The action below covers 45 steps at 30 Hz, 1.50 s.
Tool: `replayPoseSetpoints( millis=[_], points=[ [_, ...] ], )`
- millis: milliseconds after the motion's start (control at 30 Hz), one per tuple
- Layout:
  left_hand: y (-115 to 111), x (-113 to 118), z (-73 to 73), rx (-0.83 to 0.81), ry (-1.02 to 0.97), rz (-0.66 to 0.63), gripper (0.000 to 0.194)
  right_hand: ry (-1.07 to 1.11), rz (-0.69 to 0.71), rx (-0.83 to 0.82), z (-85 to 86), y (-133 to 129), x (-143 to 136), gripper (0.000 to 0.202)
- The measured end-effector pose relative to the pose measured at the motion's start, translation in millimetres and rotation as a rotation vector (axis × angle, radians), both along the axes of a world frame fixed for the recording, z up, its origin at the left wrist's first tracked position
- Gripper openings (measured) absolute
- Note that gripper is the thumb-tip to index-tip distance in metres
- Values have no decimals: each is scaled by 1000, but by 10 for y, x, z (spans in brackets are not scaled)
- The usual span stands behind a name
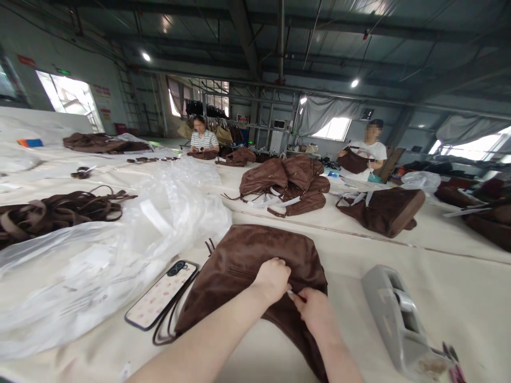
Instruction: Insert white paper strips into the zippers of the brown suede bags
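The brown bag [255, 247] lies on the pale tabletop [347, 298] directly in front of the person, its curved lower edge running down to the right, partly under the right forearm. The left hand [274, 279] rests on the bag with its fingers curled in; whether they grip the fabric, I cannot tell. The right hand [313, 307], just beside it, pinches a small white piece [290, 292] between thumb and finger.

Room is tight on the left: a phone [163, 295] in a patterned case lies close to the bag's edge, thin brown cords [159, 337] loop out next to it, and crumpled clear plastic [99, 282] spreads beyond. On the right, a wider strip of tabletop separates the bag's side edge from a grey tape dispenser [385, 314], leaving space for sideways movement. Past the top edge, a narrow band leads to a heap of brown bags [263, 178], while another brown bag [391, 213] lies farther right. Two co-workers, one in a striped top [204, 140], are well apart at the back
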<state>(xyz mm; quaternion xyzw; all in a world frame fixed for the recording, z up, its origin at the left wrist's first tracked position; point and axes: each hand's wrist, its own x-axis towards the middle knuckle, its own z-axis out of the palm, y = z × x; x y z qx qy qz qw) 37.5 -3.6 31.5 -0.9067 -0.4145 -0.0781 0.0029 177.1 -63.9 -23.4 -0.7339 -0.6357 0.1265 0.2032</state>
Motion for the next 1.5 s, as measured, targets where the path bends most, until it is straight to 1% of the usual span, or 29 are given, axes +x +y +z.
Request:
replayPoseSetpoints(
  millis=[100,200,300,367,467,533,600,667,767,1000,1167,1300,1400,1500],
  points=[
    [63,152,-11,1,70,-7,14,53,71,2,-3,14,64,19],
    [44,261,-95,7,114,12,19,42,122,53,-8,18,74,15],
    [-25,303,-185,11,121,52,22,30,161,114,2,24,62,15],
    [-54,267,-219,13,106,59,23,21,167,155,9,33,47,15],
    [-20,116,-219,19,63,17,20,10,167,226,-4,64,13,14],
    [37,-2,-197,15,-13,-22,15,-6,160,276,-33,101,-11,13],
    [84,-90,-175,1,-104,-51,12,-34,114,298,-69,145,-29,9],
    [102,-132,-158,-1,-161,-77,12,-66,34,277,-102,185,-36,9],
    [86,-140,-145,9,-151,-115,12,-116,-47,214,-130,215,-33,18],
    [101,-186,-148,-40,-206,-102,9,-132,-30,189,-134,211,-34,20],
    [144,-196,-145,-89,-165,-88,10,-109,-25,167,-128,209,-30,19],
    [127,-162,-153,-71,-139,-84,8,-68,-4,156,-105,170,-41,15],
    [68,-90,-188,-47,-98,-54,8,-67,-21,137,-86,134,-57,12],
    [24,-14,-226,-18,-61,26,9,-81,-30,138,-76,112,-74,9]
  ],
)
